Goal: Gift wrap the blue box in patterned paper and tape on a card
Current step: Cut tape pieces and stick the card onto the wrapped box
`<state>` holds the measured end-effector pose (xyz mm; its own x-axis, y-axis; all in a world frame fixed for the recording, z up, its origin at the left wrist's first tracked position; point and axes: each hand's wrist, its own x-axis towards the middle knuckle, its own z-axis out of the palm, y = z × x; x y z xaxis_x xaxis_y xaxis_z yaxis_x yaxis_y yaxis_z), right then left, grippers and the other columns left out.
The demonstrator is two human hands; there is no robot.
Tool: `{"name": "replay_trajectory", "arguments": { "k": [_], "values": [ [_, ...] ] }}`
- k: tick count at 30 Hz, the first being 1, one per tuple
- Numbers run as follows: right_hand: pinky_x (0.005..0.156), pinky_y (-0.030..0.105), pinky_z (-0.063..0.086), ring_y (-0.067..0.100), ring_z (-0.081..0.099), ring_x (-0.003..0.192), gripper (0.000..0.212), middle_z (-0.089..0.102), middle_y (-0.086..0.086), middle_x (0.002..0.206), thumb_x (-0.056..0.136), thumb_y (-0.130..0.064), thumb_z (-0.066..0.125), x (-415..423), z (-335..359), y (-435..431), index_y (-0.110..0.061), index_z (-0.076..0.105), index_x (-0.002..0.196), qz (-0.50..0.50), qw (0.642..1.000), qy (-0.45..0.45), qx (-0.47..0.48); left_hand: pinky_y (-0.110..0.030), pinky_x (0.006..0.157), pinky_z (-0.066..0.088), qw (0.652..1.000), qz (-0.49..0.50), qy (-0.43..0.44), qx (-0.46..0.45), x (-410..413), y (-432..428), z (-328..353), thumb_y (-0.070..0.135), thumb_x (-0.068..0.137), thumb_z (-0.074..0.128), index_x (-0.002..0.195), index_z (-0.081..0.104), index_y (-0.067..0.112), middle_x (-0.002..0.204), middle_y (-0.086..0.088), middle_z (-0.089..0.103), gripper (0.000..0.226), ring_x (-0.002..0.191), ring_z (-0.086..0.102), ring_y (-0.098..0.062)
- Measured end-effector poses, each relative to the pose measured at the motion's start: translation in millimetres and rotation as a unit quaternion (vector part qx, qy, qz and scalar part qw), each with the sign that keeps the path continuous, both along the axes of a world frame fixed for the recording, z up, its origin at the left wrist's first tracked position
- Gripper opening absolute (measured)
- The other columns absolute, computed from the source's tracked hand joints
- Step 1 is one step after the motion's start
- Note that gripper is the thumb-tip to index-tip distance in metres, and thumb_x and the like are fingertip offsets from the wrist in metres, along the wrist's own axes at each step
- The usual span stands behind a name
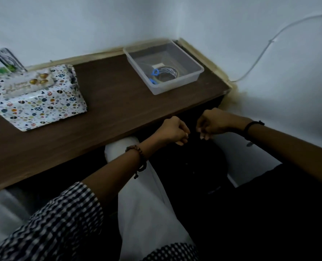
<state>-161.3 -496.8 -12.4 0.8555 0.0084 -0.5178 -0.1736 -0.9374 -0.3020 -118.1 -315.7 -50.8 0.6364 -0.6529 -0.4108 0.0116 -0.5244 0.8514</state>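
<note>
Wrapped box (37,108) from the hands: off to the left and further back, well apart from both.
Left hand (173,130): at the table (109,102) front edge, fingers curled in, nothing visible in them. It's the nearer one to the box.
Right hand (211,125): just beside it, curled the same, fingertips facing the left.
Box's lie: long axis roughly along the table's length.
Card (24,85): on top of the box.
Tray (175,87): far right, tape roll (170,71) inside.

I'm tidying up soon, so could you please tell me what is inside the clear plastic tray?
The tray holds a tape roll, blue-handled scissors and a small white item. The scissors' blades are not visible, seemingly covered by the roll; the white item is too blurred to identify.
</note>
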Motion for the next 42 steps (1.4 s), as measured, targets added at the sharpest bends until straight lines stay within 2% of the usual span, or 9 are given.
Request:
{"name": "replay_trajectory", "arguments": {
  "k": [5,10,17,22,26,30,33,37,42],
  "values": [
    [0.065,0.023,0.059,0.008,0.074,0.069,0.015,0.077,0.006,0.081,0.088,0.003,0.064,3,-9,-3,-0.007,0.072,0.094,0.004,0.999,0.034,-0.018,-0.02,0.063,0.059,1.0,-0.012,0.011,0.009,-1,-10,-8,-0.001,0.095,0.061,0.104,0.067,0.002,0.098,-0.015,0.069,0.012,0.086,0.069,-0.015],
    [0.057,0.02,0.052,0.011,0.07,0.067,0.02,0.071,-0.004,0.068,0.069,-0.023,0.09,5,-9,3,-0.02,0.071,0.076,0.03,0.998,0.015,-0.053,-0.021,0.068,0.06,1.0,-0.001,-0.012,-0.007,0,-11,-10,-0.001,0.088,0.069,0.101,0.07,0.004,0.1,-0.015,0.071,0.013,0.089,0.069,-0.018],
    [0.062,0.02,0.053,0.009,0.072,0.071,0.018,0.075,0.001,0.074,0.085,0.001,0.062,3,-14,5,-0.011,0.075,0.081,0.018,0.999,0.013,-0.035,-0.02,0.067,0.06,1.0,0.004,0.0,-0.009,4,-8,-9,0.0,0.088,0.07,0.104,0.07,0.003,0.1,-0.013,0.071,0.016,0.087,0.068,-0.016],
    [0.067,0.027,0.058,0.014,0.07,0.074,0.016,0.074,0.0,0.077,0.071,-0.01,0.085,5,-12,8,-0.015,0.075,0.083,0.037,0.998,0.011,-0.058,-0.021,0.07,0.06,1.0,0.0,-0.005,-0.017,3,-7,-8,-0.001,0.088,0.07,0.108,0.07,0.001,0.101,-0.012,0.071,0.02,0.093,0.07,-0.02],
    [0.062,0.02,0.053,0.019,0.071,0.081,0.021,0.075,0.005,0.087,0.081,0.001,0.065,4,-11,9,-0.014,0.075,0.091,0.045,0.998,0.001,-0.053,-0.022,0.071,0.061,1.0,0.001,-0.004,-0.021,2,-7,-6,0.001,0.089,0.069,0.107,0.07,0.001,0.101,-0.014,0.071,0.018,0.09,0.069,-0.018],
    [0.057,0.018,0.05,0.009,0.069,0.07,0.01,0.075,0.003,0.083,0.084,-0.008,0.07,3,-7,13,-0.012,0.074,0.092,0.043,0.999,0.002,-0.025,-0.023,0.071,0.061,1.0,0.003,-0.008,-0.022,0,-4,-2,0.003,0.092,0.067,0.107,0.069,0.0,0.105,-0.018,0.072,0.016,0.09,0.07,-0.018],
    [0.061,0.023,0.056,0.009,0.071,0.066,0.009,0.075,0.001,0.077,0.085,-0.008,0.068,6,2,15,-0.015,0.074,0.086,0.043,0.998,-0.037,-0.004,-0.026,0.073,0.061,0.999,0.004,-0.027,-0.027,-1,1,6,0.002,0.091,0.066,0.107,0.07,-0.002,0.103,-0.019,0.072,0.017,0.093,0.071,-0.022],
    [0.057,0.013,0.047,0.005,0.066,0.064,0.005,0.072,-0.001,0.074,0.085,-0.014,0.068,17,21,25,-0.018,0.07,0.084,0.074,0.989,-0.123,-0.033,-0.031,0.074,0.062,0.997,0.015,-0.074,-0.036,3,13,27,0.0,0.092,0.063,0.107,0.069,-0.001,0.098,-0.017,0.072,0.017,0.09,0.072,-0.024],
    [0.061,0.034,0.049,0.016,0.061,0.07,0.023,0.061,-0.005,0.073,0.084,-0.039,0.066,37,41,39,-0.019,0.06,0.075,0.1,0.963,-0.244,-0.063,-0.031,0.068,0.063,0.981,0.056,-0.176,-0.052,19,35,59,0.001,0.089,0.061,0.097,0.072,0.0,0.088,-0.015,0.074,0.014,0.08,0.074,-0.023]
  ]
}}
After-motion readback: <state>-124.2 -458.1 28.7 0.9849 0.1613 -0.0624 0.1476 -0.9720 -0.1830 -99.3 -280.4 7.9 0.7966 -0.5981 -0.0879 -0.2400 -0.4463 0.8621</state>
